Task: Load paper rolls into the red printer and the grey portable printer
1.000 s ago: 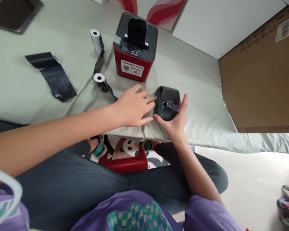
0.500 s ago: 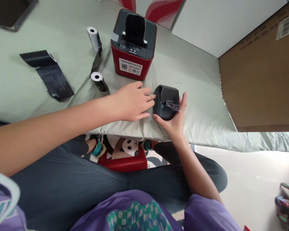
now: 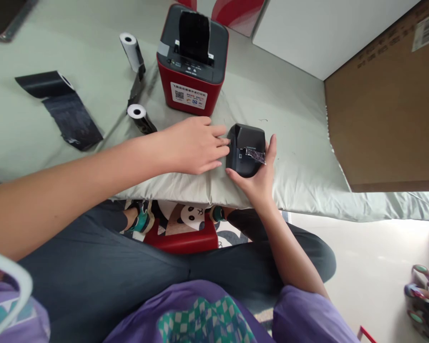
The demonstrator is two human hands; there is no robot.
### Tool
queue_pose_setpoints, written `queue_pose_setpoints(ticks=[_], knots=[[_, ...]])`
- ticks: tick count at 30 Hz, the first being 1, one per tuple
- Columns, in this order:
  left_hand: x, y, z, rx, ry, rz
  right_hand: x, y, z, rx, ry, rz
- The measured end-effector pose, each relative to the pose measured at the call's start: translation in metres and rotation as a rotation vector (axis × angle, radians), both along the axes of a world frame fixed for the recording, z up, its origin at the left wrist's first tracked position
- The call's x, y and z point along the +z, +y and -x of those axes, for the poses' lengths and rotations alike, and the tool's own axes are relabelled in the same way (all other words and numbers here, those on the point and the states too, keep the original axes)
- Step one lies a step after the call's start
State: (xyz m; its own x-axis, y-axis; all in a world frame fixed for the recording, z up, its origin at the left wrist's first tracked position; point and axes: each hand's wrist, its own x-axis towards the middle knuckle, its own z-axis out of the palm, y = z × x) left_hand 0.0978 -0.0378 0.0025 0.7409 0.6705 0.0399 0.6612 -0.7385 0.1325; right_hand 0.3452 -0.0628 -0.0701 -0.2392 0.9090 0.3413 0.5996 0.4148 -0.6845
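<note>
A small black printer [image 3: 250, 136] lies on the cloth-covered table, with a crumpled dark strip [image 3: 254, 155] sticking out across its top. My right hand [image 3: 259, 178] grips it from the near right side, thumb at the front and fingers along the right edge. On the other side, my left hand [image 3: 202, 145] is stretched out palm down, its fingertips at the printer's left side. Just beyond the left hand stands a larger red and dark grey printer [image 3: 189, 90] with a black sheet [image 3: 194, 37] rising from its top slot.
Left of the red printer are two paper rolls, one upright-leaning roll [image 3: 130, 51] and a nearer roll [image 3: 141, 118], joined by a dark strip. A partly unrolled black roll [image 3: 45, 83] lies farther left. A cardboard box [image 3: 382, 124] occupies the right side.
The view has shifted slightly, so the table items appear a little farther left and up. Both hands keep about the same place at the small printer.
</note>
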Motion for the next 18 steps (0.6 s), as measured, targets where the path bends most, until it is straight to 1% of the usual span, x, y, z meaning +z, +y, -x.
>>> queue_pose_setpoints(ticks=[3, 5, 8, 10, 12, 15, 18], knots=[[0.000, -0.007, -0.004, 0.023, -0.045, -0.030, 0.001, 0.000, 0.000, -0.041, 0.009, 0.003], [0.001, -0.011, -0.006, 0.031, -0.034, -0.044, 0.000, 0.000, 0.001, -0.053, 0.009, 0.005], [0.004, -0.012, -0.007, 0.001, 0.074, -0.072, 0.000, 0.000, 0.001, -0.057, 0.013, 0.010], [0.003, -0.010, -0.008, -0.004, 0.120, -0.089, 0.001, 0.000, 0.001, -0.054, 0.014, 0.015], [-0.001, -0.005, -0.009, 0.031, 0.103, -0.088, 0.002, -0.001, 0.001, -0.047, 0.004, 0.021], [-0.008, 0.006, -0.012, 0.097, 0.039, -0.045, 0.002, -0.001, 0.000, -0.040, -0.011, 0.021], [-0.010, 0.015, -0.015, 0.218, -0.039, 0.004, 0.000, -0.001, -0.002, -0.033, -0.009, 0.017]])
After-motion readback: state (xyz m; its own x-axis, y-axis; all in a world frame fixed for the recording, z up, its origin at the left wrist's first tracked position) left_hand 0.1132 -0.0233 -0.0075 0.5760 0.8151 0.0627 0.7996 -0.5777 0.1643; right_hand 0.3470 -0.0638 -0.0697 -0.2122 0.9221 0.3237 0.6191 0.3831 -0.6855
